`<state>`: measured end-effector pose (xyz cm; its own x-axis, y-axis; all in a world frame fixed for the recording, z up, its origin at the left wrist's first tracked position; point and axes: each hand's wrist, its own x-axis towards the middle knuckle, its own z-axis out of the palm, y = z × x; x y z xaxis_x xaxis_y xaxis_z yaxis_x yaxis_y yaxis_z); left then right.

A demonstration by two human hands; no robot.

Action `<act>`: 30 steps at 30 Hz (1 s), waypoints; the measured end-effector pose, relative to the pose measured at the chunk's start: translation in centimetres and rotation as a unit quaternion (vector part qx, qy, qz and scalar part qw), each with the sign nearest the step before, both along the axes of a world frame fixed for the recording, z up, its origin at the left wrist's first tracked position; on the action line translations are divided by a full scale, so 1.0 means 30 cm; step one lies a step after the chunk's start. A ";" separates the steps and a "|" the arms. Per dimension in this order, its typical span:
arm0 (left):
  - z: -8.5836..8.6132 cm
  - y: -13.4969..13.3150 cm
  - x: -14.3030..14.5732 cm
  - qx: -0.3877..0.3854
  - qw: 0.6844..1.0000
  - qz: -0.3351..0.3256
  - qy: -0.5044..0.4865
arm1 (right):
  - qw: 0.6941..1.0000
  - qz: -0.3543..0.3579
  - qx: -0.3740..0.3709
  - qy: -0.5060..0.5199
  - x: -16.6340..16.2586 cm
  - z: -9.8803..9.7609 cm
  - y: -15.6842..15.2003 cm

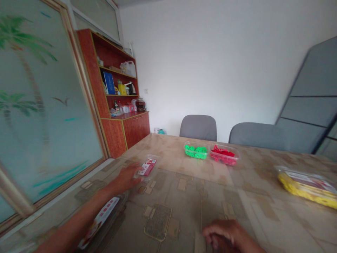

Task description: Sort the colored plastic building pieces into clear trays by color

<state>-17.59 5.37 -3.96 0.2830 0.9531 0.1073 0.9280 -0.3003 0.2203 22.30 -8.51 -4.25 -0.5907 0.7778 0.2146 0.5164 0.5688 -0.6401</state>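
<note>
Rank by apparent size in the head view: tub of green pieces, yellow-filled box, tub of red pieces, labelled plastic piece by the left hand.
Yellow-filled box, cut off at right
Tub of red pieces
Tub of green pieces
Unsure: labelled plastic piece, much like the tubs, partly hidden by the left hand

We see clear, shiny plastic tubs and a smooth, paper-like label. Our desk has a soft sheen; the cabinet looks like glossy wood.
</note>
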 end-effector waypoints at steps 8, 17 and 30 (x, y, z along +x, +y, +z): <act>0.120 -0.081 0.281 0.006 0.986 -0.155 -0.062 | 0.987 -0.145 0.075 0.004 0.132 -0.002 0.192; 0.109 -0.106 0.700 -0.014 0.948 -0.287 -0.137 | 0.926 -0.297 0.208 -0.104 0.322 0.017 0.492; 0.015 -0.081 0.842 -0.020 0.927 -0.320 -0.195 | 0.893 -0.349 0.123 -0.257 0.528 0.044 0.807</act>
